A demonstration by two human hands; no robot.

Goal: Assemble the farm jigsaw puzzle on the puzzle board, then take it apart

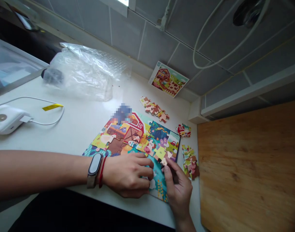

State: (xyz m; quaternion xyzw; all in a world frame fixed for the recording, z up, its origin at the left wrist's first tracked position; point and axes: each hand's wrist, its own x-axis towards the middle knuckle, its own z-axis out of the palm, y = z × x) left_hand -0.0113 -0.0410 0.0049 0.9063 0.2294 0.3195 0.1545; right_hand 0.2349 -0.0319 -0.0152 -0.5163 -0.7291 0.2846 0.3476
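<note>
A farm jigsaw puzzle (130,132), partly assembled, lies on its blue board with a barn, a cow and a hen showing. My left hand (129,175), wearing a fitness band (94,164) and a red cord, rests on the board's near part. Its fingers are curled down and closed; their tips are hidden, and I cannot make out anything in them. At the board's right side, my right hand (177,185) pinches a light puzzle piece (165,161) between thumb and index finger, against the joined pieces.
Brown-and-white pieces (155,109), barn pieces (183,130) and a pile of pig pieces (191,162) lie around the puzzle. A picture card (168,79) leans on the wall. A plastic bag (82,75), a white corded device (9,117) and a wooden board (249,161) flank the area.
</note>
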